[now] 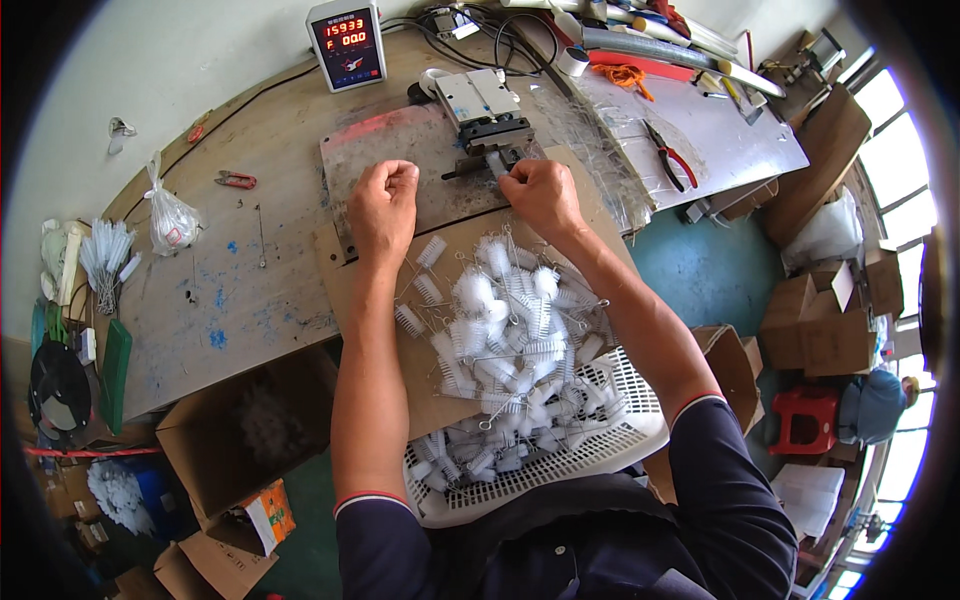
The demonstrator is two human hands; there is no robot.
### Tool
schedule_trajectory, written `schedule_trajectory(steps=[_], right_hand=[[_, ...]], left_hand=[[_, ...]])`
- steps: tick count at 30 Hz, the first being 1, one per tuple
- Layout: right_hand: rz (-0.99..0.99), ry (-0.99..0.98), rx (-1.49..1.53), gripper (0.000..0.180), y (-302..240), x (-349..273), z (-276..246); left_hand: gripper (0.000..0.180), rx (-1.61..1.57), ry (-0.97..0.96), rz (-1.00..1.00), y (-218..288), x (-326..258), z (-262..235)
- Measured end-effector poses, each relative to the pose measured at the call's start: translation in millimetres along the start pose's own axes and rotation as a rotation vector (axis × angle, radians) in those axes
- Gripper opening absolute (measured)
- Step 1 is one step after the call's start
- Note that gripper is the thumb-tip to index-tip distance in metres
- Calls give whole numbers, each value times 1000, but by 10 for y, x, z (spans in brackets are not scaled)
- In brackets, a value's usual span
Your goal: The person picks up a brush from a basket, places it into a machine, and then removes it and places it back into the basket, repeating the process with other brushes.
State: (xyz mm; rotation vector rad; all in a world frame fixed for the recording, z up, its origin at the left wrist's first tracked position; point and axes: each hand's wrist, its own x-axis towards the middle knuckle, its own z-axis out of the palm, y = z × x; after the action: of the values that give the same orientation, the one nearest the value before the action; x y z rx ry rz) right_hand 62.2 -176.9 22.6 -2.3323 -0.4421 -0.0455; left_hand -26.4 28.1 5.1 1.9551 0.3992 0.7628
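The right hand [540, 193] pinches a small brush [497, 162] at the clamp [492, 128]; the left hand [384, 198] rests clenched on the metal plate [400, 150]. Finished brushes [510, 330] heap on the cardboard's [440, 395] near edge, within reach.

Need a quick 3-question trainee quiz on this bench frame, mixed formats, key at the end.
1. True or false: the left hand lies flat and open on the bench.
2. Multiple choice: the right hand is at which thing? A) the red-handled pliers B) the small clamp fixture on the metal plate C) the digital counter
3. Fill in: the pile of white wire brushes lies on a sheet of ____ and spills into a white plastic basket.

Key: 1 false, it is closed in a fist above the plate. 2 B, its fingertips meet the fixture. 3 cardboard.
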Motion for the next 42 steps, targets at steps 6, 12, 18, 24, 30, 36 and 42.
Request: schedule_trajectory(steps=[6,12,18,24,30,36,42], right_hand=[[20,1,-17,25,-24,-10,-8],[64,-4,-17,28,-20,-5,-30],[-37,-256,177,22,72,-31,-291],[-336,-492,144,16,53,-338,-556],[-482,-373,-89,13,43,-437,-488],[-394,-283,-160,11,58,-411,-531],[-229,-157,-46,14,168,-382,-456]], left_hand=[[17,90,9,129,-5,-1,72],[20,151,-29,261,31,-16,168],[22,280,-205,154,229,31,244],[20,291,-215,183,152,93,380],[19,306,-112,311,133,63,474],[13,389,-96,510,208,15,363],[9,498,-98,614,167,-16,229]])
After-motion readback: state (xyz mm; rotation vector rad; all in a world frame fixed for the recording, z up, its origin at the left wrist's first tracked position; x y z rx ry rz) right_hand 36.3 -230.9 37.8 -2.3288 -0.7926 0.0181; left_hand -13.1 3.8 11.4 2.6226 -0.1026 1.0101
